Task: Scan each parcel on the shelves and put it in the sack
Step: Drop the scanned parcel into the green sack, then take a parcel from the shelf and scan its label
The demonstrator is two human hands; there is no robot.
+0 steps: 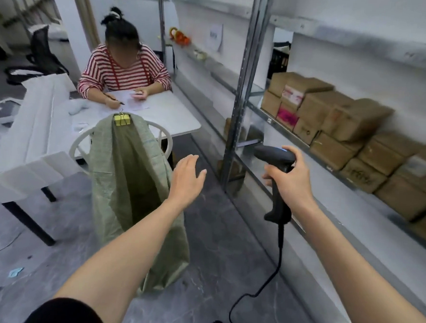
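A green woven sack [130, 186] hangs from the back of a white chair [79, 143], held there by a yellow clip [121, 119]. My left hand [187, 178] hovers open and empty just right of the sack, fingers straight. My right hand [292, 177] grips the handle of a black barcode scanner [278, 170], whose cable [272, 272] trails down to the floor. Several brown cardboard parcels [353, 135] are stacked on the metal shelf [267, 112] to the right of the scanner.
A person in a red striped top [124, 68] sits writing at a white table [165, 116] behind the chair. A shelf upright [241, 93] stands between my hands. Another white table [28, 150] is at left. The grey floor [226, 249] lies below.
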